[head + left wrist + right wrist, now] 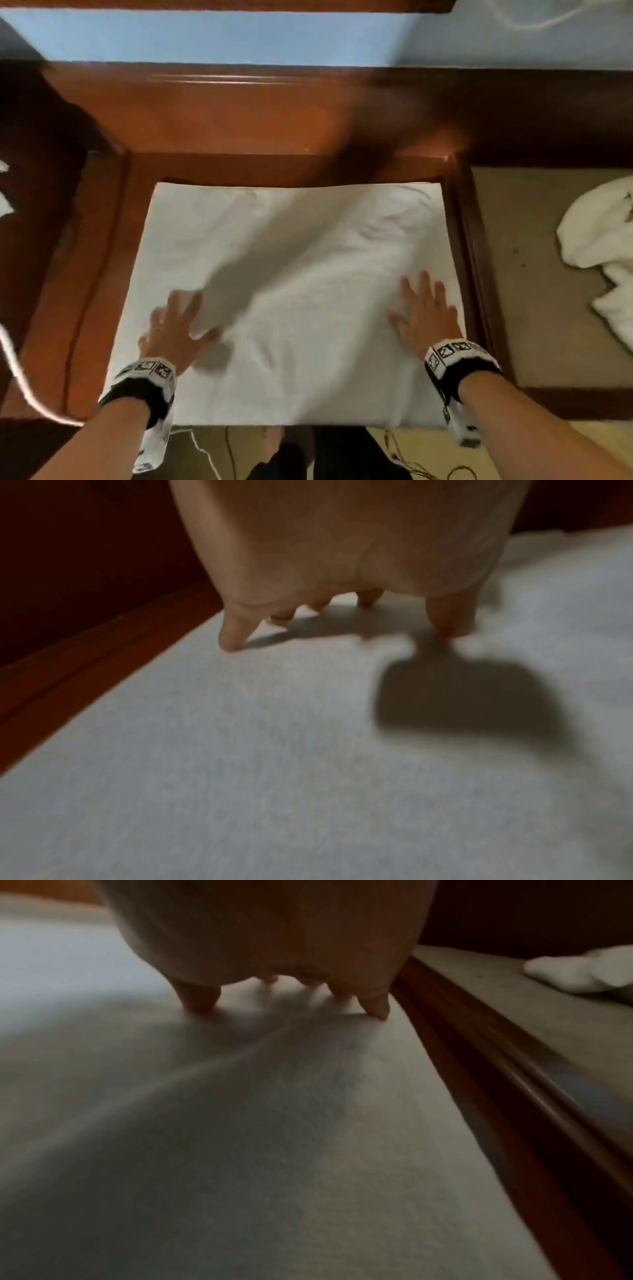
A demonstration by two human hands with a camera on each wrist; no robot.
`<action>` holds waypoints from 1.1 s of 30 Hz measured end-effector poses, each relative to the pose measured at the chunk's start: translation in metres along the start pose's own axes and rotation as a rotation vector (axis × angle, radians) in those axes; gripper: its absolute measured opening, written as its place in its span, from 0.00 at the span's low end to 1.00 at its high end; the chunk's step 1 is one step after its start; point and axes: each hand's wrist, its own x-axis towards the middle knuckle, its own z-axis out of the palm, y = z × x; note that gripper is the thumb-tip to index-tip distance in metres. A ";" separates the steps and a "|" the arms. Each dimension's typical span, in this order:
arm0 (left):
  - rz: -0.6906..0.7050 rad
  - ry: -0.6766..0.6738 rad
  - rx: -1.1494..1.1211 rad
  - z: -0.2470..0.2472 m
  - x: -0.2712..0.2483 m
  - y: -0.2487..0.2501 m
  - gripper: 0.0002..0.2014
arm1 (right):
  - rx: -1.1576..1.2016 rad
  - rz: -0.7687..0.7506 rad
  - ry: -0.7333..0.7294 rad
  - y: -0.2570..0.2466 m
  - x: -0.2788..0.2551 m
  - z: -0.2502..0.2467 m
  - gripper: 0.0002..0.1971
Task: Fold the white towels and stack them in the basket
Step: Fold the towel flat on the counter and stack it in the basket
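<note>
While blurred, hands (174, 329) apparently flat, towel (291, 274)

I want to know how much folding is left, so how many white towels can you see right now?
2. One towel lies spread flat on the wooden seat under both hands; a crumpled towel sits on the beige cushion at right. White scraps at the left edge are too cropped to identify.

You have one white towel (291, 291) spread flat, lightly wrinkled, across the frame's centre; a second, crumpled towel (596, 246) lies at the right edge.
</note>
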 end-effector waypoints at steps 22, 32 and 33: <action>0.067 -0.107 0.278 -0.002 0.002 -0.022 0.47 | -0.158 -0.075 -0.053 -0.012 -0.029 0.026 0.44; 0.165 -0.020 0.194 -0.026 0.025 -0.002 0.50 | -0.076 -0.058 0.063 -0.033 0.004 -0.008 0.43; 0.157 -0.063 0.225 -0.015 0.009 -0.004 0.49 | -0.062 -0.058 0.043 -0.033 -0.013 0.002 0.43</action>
